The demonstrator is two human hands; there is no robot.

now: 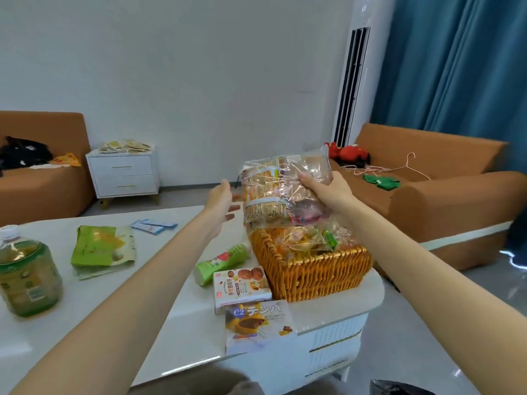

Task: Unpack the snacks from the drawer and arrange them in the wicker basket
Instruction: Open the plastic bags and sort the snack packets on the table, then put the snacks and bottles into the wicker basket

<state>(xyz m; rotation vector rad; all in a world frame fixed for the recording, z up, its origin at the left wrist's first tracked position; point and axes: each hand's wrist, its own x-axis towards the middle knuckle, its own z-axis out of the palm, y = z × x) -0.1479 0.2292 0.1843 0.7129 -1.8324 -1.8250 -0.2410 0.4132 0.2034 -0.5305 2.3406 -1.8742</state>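
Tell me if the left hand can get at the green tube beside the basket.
Probably yes: the left hand is open and holds nothing, and the green tube lies uncovered on the table beside the wicker basket.

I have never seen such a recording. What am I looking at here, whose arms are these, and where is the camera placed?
There is no machine here. The two arms belong to a person, and the one camera sits on that person's head, looking forward and down. The right grip, a bare hand, holds a clear bag of snacks above the wicker basket, which already contains packets. The left grip is open beside the bag. On the white table are a box showing walnuts, a box marked C2, a green tube, a green pouch and a large bottle.
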